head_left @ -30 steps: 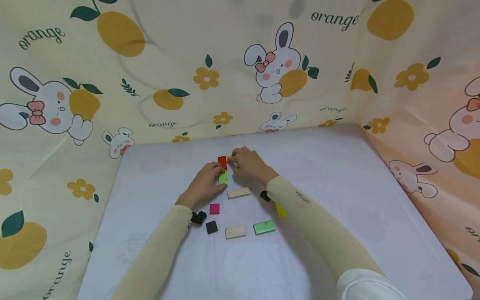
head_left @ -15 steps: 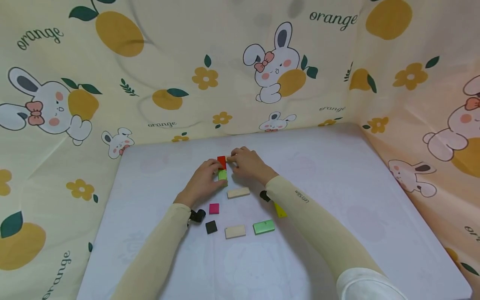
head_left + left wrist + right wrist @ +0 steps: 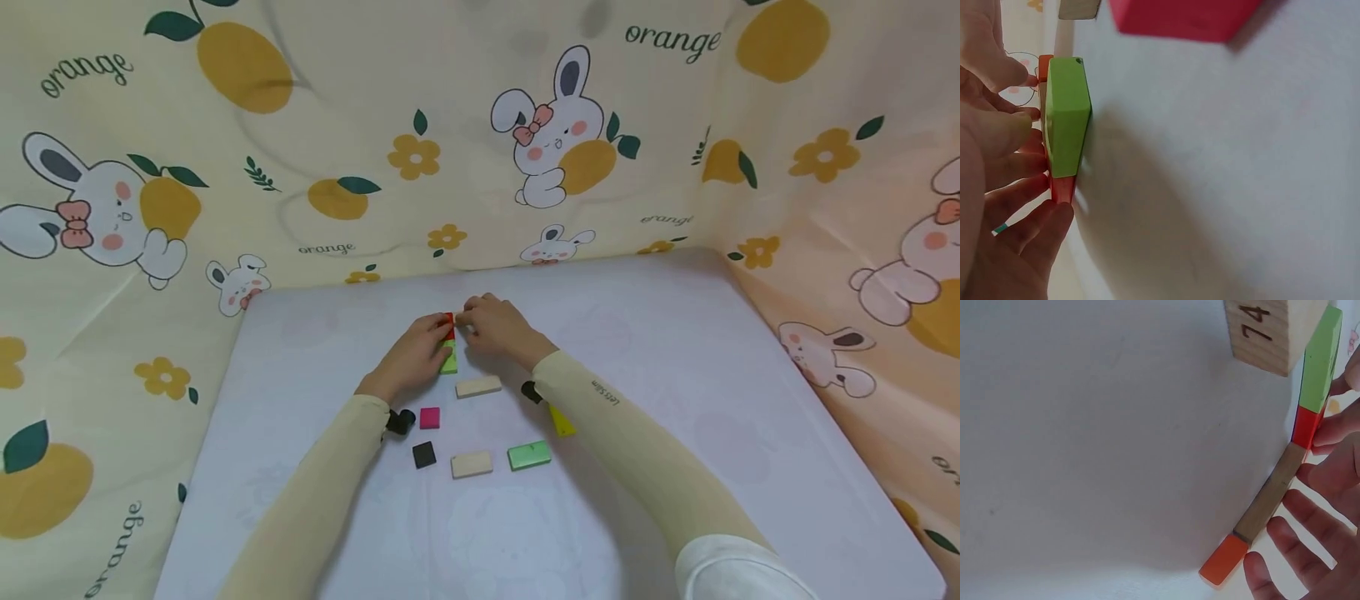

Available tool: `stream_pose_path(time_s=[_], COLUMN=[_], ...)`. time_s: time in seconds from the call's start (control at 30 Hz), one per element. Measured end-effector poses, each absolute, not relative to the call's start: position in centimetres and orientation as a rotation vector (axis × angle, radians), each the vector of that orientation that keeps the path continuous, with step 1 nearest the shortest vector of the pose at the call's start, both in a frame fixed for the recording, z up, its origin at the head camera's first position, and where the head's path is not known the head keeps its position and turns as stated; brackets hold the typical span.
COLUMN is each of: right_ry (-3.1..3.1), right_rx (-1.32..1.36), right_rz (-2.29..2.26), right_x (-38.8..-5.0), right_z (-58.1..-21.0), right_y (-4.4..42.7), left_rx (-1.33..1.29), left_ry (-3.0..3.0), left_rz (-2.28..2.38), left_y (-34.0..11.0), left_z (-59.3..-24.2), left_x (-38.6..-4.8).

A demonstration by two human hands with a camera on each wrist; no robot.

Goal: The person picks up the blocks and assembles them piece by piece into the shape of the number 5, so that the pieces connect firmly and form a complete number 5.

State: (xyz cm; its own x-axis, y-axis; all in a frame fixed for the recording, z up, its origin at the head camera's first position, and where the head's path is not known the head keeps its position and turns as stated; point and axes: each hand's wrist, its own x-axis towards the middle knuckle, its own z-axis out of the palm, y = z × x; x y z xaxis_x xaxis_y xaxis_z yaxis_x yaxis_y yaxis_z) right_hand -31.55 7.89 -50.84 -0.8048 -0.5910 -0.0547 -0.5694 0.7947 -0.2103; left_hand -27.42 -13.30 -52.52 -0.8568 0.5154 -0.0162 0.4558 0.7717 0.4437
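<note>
My left hand [image 3: 411,354] lies beside a light green block [image 3: 449,358] and a red block [image 3: 1307,427], fingertips touching the red one's outer side. To the right, my right hand [image 3: 501,327] rests its fingertips along a plain wooden block [image 3: 1270,492] and an orange block [image 3: 1224,559], which it hides in the head view. These blocks stand end to end in a bent line: green, red, wood, orange. No thumb shows on the line's inner side. Inside the bend lies another wooden block [image 3: 1263,328] marked 74.
Nearer the body lie a pink block [image 3: 430,418], a black block [image 3: 424,455], a pale wooden block [image 3: 472,464] and a bright green block [image 3: 529,454]. A yellow block [image 3: 562,421] is partly under the right forearm. A printed cloth [image 3: 450,142] walls the table [image 3: 675,333].
My left hand has shifted slightly right and forward, now covering more of the red block, and its thumb has left the green block's near end. My right hand stays in place.
</note>
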Motion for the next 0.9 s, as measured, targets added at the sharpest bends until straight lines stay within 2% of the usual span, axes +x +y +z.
stream_pose_path(time_s=[0.27,0.57,0.9], right_ry=[2.825,2.831,2.713], right_rx=[-0.884,-0.705,-0.529], right_rz=[-0.497,-0.660,-0.770], right_x=[-32.7,-34.5,-34.4], right_z=[-50.7,-49.2,-51.4], right_y=[8.5,13.0,14.3], left_rx=[0.765,0.674,0.675], left_ry=[2.831,2.840,2.834], left_rz=[0.620,0.554,0.572], left_y=[-13.0,-12.8,-12.8], left_z=[-52.6,-52.5,-52.2], left_x=[-27.4,-27.4,-27.2])
